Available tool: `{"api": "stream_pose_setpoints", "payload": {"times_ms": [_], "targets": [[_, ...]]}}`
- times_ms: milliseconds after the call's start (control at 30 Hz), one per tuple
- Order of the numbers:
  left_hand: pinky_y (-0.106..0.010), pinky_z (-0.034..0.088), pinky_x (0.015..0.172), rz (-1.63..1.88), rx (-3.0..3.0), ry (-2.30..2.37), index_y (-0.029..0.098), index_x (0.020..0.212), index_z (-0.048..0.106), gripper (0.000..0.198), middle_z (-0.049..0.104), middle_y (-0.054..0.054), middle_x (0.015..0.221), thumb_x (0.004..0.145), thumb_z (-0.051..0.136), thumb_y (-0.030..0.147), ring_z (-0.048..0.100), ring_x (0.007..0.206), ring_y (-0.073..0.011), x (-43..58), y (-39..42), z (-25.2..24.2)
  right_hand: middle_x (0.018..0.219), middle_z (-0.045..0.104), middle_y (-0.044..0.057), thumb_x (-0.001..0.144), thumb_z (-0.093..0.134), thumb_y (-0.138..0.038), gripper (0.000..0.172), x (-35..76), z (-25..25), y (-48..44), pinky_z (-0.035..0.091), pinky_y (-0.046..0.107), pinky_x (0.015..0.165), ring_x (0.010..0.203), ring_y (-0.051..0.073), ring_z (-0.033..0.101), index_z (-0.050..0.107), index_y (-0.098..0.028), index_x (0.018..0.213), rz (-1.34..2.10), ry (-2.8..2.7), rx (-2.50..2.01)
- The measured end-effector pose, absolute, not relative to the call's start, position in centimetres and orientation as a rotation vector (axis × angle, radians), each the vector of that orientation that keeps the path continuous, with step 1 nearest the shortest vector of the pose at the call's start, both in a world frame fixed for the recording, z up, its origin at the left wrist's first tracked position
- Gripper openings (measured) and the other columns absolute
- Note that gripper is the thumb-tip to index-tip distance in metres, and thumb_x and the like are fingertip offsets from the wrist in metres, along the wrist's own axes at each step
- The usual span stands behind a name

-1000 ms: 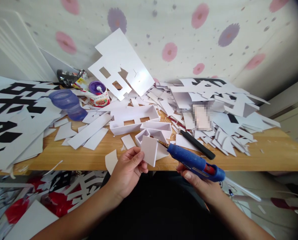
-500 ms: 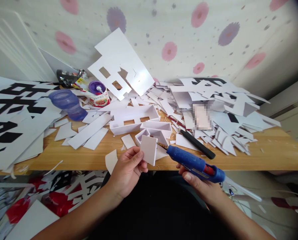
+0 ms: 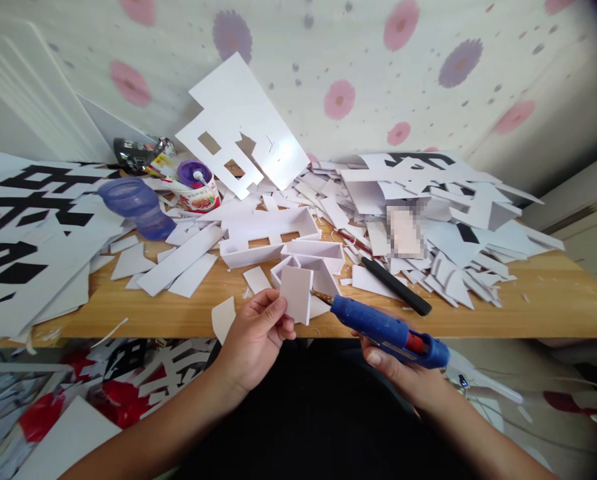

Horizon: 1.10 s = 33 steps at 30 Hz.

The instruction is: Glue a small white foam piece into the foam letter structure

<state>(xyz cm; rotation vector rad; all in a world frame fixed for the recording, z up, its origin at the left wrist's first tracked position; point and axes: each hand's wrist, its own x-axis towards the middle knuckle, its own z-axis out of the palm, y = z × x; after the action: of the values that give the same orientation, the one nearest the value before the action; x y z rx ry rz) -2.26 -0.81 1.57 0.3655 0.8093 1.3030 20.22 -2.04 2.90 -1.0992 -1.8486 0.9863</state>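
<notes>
Between thumb and fingers, my left hand (image 3: 261, 333) pinches a small white foam board piece (image 3: 297, 293), held upright above the table's front edge. My right hand (image 3: 398, 370) is wrapped round a blue hot glue gun (image 3: 383, 327) with a clear glue stick (image 3: 483, 377) out of its back. The gun's nozzle (image 3: 322, 297) points left at the piece's right edge and looks to touch it. Just behind the piece stand small open white boxes (image 3: 323, 253). A longer white box with rectangular cutouts (image 3: 273, 233) lies behind those.
A black-handled knife (image 3: 397, 287) lies right of the boxes. White offcuts (image 3: 448, 273) are heaped at the right. A purple cup (image 3: 137, 207) and a printed tub (image 3: 198, 193) stand left. A cut-out white sheet (image 3: 243, 127) leans on the wall; scraps fill the space below the wooden table (image 3: 148, 320).
The glue gun's nozzle has slid slightly down along the right edge of the foam board piece. My left hand keeps nearly the same place.
</notes>
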Motion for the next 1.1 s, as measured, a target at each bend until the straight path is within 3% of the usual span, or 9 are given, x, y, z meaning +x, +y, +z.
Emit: {"api": "stream_pose_setpoints", "payload": {"times_ms": [167, 533, 700, 867, 967, 1100], "targets": [[-0.016, 0.052, 0.045, 1.316, 0.365, 0.813, 0.016, 0.076, 0.066, 0.026, 0.061, 0.005, 0.062, 0.061, 0.087, 0.021, 0.057, 0.050, -0.0062, -2.3, -0.7, 1.7, 0.069, 0.052, 0.001, 0.084, 0.059, -0.055, 0.037, 20.2, 2.9, -2.0, 0.047, 0.029, 0.061, 0.066, 0.017, 0.055, 0.052, -0.022, 0.068, 1.060, -1.851, -1.077], [-0.016, 0.051, 0.046, 1.337, 0.379, 0.783, 0.017, 0.075, 0.064, 0.021, 0.061, 0.005, 0.061, 0.067, 0.084, 0.020, 0.057, 0.052, -0.0065, -2.4, -0.5, 1.7, 0.068, 0.050, 0.001, 0.085, 0.058, -0.052, 0.038, 20.4, 2.7, -1.8, 0.048, 0.029, 0.065, 0.065, 0.015, 0.053, 0.050, -0.021, 0.066, 1.143, -1.887, -0.965], [-0.015, 0.050, 0.046, 1.340, 0.381, 0.776, 0.016, 0.075, 0.063, 0.024, 0.060, 0.005, 0.061, 0.066, 0.085, 0.021, 0.057, 0.051, -0.0066, -2.5, -0.5, 1.9, 0.068, 0.057, 0.001, 0.082, 0.065, -0.047, 0.029, 20.8, 1.7, -2.2, 0.053, 0.031, 0.074, 0.072, 0.017, 0.059, 0.058, -0.021, 0.073, 1.188, -1.736, -0.995], [-0.017, 0.051, 0.049, 1.328, 0.404, 0.775, 0.017, 0.078, 0.061, 0.023, 0.063, 0.003, 0.063, 0.068, 0.082, 0.019, 0.058, 0.054, -0.0077, -2.4, -0.7, 2.1, 0.083, 0.070, 0.006, 0.082, 0.066, -0.045, 0.024, 21.3, 1.6, -2.5, 0.056, 0.030, 0.071, 0.077, 0.019, 0.066, 0.068, -0.021, 0.086, 1.295, -1.658, -0.993], [-0.017, 0.052, 0.052, 1.323, 0.443, 0.760, 0.018, 0.081, 0.061, 0.024, 0.066, 0.002, 0.069, 0.069, 0.081, 0.018, 0.061, 0.058, -0.0090, -2.4, -0.8, 2.3, 0.091, 0.073, 0.008, 0.079, 0.069, -0.047, 0.032, 21.4, 1.3, -2.7, 0.058, 0.031, 0.069, 0.078, 0.021, 0.068, 0.070, -0.021, 0.098, 1.369, -1.560, -1.029], [-0.018, 0.053, 0.057, 1.283, 0.502, 0.730, 0.018, 0.086, 0.062, 0.020, 0.069, 0.000, 0.072, 0.073, 0.078, 0.019, 0.064, 0.062, -0.0094, -2.5, -1.1, 2.4, 0.089, 0.074, 0.008, 0.080, 0.067, -0.052, 0.035, 21.5, 0.4, -2.7, 0.057, 0.029, 0.067, 0.076, 0.020, 0.068, 0.073, -0.021, 0.095, 1.410, -1.417, -1.045]]}}
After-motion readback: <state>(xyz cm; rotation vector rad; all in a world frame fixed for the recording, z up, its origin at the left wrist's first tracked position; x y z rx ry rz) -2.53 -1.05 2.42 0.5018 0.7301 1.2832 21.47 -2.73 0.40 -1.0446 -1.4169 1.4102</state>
